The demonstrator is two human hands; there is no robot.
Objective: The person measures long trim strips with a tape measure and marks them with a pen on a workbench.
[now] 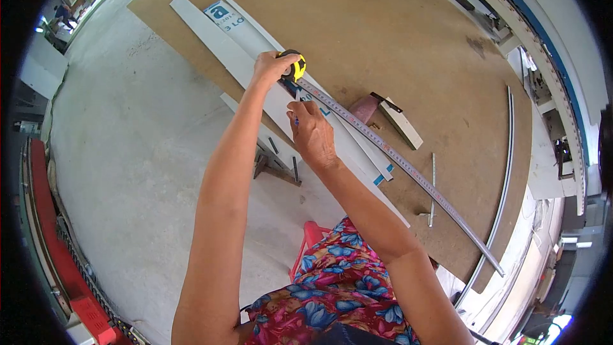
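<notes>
My left hand [273, 66] grips a yellow and black tape measure case [295, 64] at the far end of long white strips [236, 51] lying on a brown board [370, 32]. The metal tape blade [396, 160] runs from the case diagonally to the lower right, past the board's near edge. My right hand [311, 131] is closed on a thin pen-like marker, its tip touching the white strip just beside the tape, a little nearer than the case. The marker is mostly hidden by my fingers.
A small wooden block and a short white offcut [401, 122] lie right of the tape. Thin metal strips [504, 172] rest along the board's right side. A metal stand [278, 166] supports the board over the concrete floor [128, 153]. A red stool [306, 243] is near my legs.
</notes>
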